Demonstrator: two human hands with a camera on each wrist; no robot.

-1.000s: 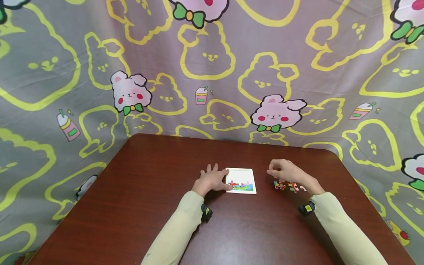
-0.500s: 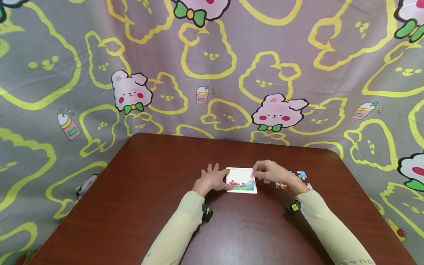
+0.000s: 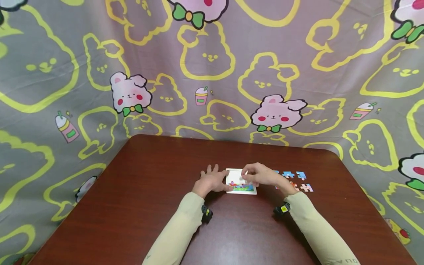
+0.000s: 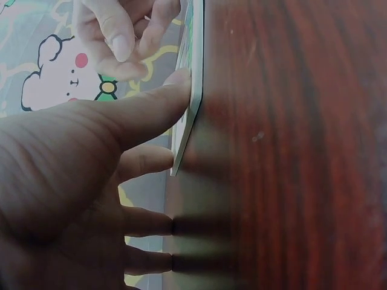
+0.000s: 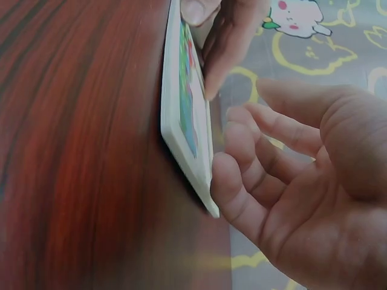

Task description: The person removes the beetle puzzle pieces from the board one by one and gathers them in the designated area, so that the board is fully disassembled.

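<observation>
A flat white puzzle tray [image 3: 232, 170] lies on the table, with a colourful picture strip along its near side. My left hand [image 3: 212, 180] lies spread at its left edge, thumb resting on the rim and the other fingers straight out toward the table. My right hand [image 3: 263, 174] is over the tray's right part, thumb and fingers bent. In the right wrist view its fingertips [image 5: 227, 175] are beside the tray edge. Whether a piece is between the thumb and index finger is hidden. Several jigsaw pieces [image 3: 306, 187] lie right of the tray, partly covered by the right forearm.
The dark red-brown table [image 3: 165, 165] has rounded far corners. A grey curtain [image 3: 159, 48] with yellow outlines and bunny faces hangs behind it and along both sides. Each wrist carries a small black camera [image 3: 207, 213].
My right hand has moved left from above the jigsaw pieces to over the tray, uncovering more of the pieces. The left hand and the tray have stayed in place.
</observation>
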